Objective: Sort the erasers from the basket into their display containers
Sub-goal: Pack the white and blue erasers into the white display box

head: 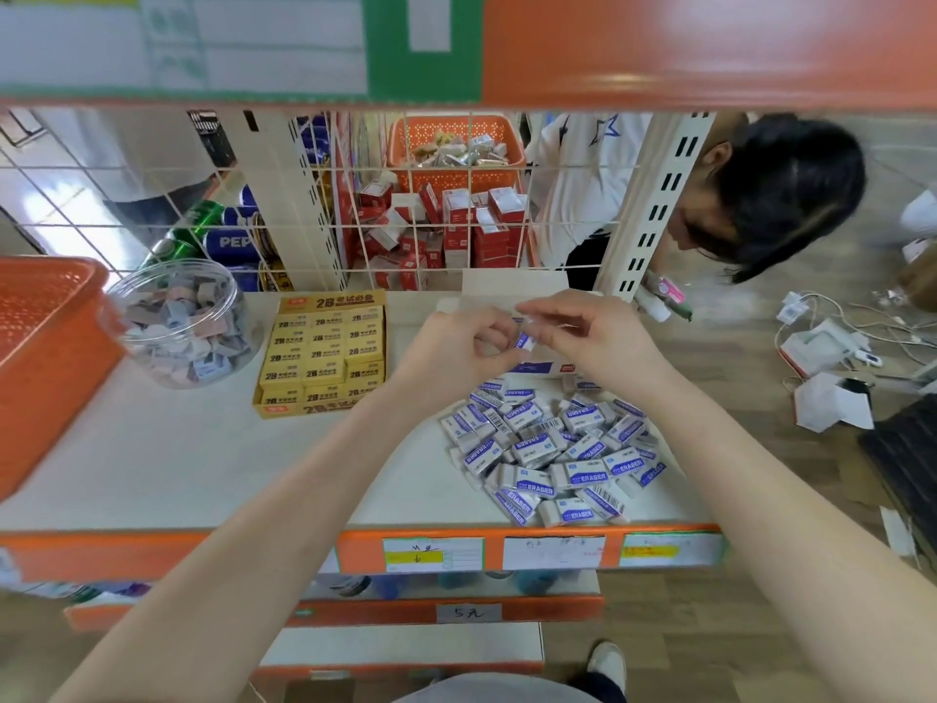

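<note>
Left hand (pixel 456 347) and right hand (pixel 593 342) pinch eraser (pixel 524 341), apparently upright.

Bright, even indoor light, soft shadows; wide-angle distortion bends the edges, and the near upper shelf (pixel 710 43) is blurred.

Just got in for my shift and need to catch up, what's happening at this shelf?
A person is sorting erasers at a shop shelf. The left hand and right hand pinch one blue-and-white eraser between them. A loose pile of matching erasers lies unsorted on the shelf, nearer the person. To the left stand a full yellow box of 2B erasers, a clear jar of mixed ones and an orange basket.
</note>
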